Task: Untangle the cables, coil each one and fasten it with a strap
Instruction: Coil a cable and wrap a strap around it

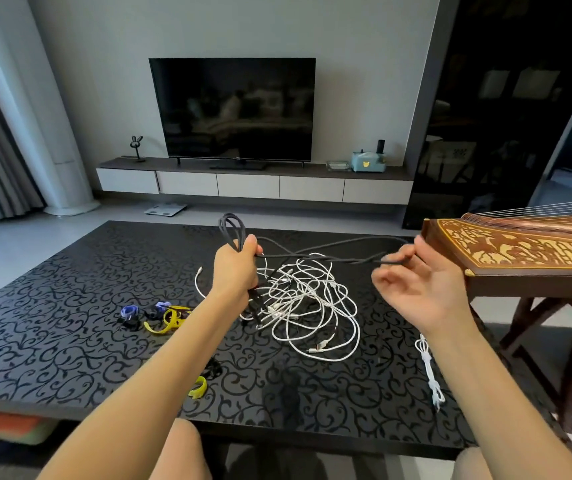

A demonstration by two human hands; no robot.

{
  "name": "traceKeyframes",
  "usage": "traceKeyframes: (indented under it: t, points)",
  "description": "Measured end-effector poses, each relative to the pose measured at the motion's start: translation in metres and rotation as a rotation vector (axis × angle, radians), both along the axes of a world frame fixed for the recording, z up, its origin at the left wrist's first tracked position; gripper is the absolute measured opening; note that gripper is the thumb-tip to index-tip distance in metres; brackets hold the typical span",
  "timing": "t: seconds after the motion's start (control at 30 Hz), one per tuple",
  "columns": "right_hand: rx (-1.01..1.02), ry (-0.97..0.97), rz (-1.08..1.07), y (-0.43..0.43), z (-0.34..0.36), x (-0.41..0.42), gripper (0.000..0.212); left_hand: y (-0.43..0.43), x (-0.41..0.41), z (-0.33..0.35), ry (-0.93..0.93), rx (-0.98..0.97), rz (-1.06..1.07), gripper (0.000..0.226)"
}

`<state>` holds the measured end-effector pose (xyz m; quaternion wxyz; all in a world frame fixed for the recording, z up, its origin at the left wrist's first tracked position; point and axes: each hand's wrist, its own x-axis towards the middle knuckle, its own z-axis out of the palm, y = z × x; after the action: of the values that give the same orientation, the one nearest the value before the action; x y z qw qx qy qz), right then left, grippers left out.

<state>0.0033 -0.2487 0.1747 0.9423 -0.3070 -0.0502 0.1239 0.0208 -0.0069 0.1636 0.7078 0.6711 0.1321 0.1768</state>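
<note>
My left hand (235, 268) grips a bundle of coiled loops of the black cable (231, 226), raised above the table. From that fist the black cable runs right to my right hand (416, 284), which pinches it between thumb and forefinger while the other fingers are spread. Under both hands a tangle of white cables (307, 299) lies on the black patterned table (70, 327). A folded white cable (428, 368) lies by my right forearm. Purple, black and yellow straps (160, 315) lie to the left, and one yellow strap (198, 388) lies by my left forearm.
A wooden zither (527, 258) on a stand juts over the table's right edge, close to my right hand. Beyond the table are a TV (232, 107) on a low cabinet, a floor scale (165, 209) and curtains on the left.
</note>
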Motion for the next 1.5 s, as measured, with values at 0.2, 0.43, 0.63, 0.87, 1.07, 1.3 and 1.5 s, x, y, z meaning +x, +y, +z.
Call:
traceKeyframes:
  t: [0.2,0.43,0.63,0.87,1.07,1.3,1.5]
  points:
    - [-1.496,-0.431,-0.024,0.004,0.009,0.001,0.024,0.018,-0.02,0.005,-0.161,0.589,-0.09,0.033]
    - [-1.365,-0.002,-0.021,0.002,0.002,0.025,0.031,0.023,-0.023,0.003,-0.108,0.401,-0.078,0.03]
    - [-1.228,-0.057,-0.105,0.005,-0.042,0.028,0.006,0.025,-0.018,-0.011,-0.016,-0.064,-0.15,0.029]
    - [-1.952,-1.085,-0.456,0.009,-0.078,0.017,0.043,0.026,-0.003,-0.025,0.058,-0.167,-0.157,0.028]
    - [-2.064,-1.1,-0.072,0.009,-0.09,0.016,0.024,0.021,0.001,-0.023,0.056,-0.189,-0.184,0.029]
    - [-1.565,-0.57,0.779,0.02,-0.071,0.004,0.034,0.016,0.004,-0.017,0.021,-0.037,-0.089,0.029]
    - [-1.654,-0.703,0.233,0.028,-0.073,0.008,0.028,0.015,-0.001,-0.029,0.044,0.405,0.023,0.02]
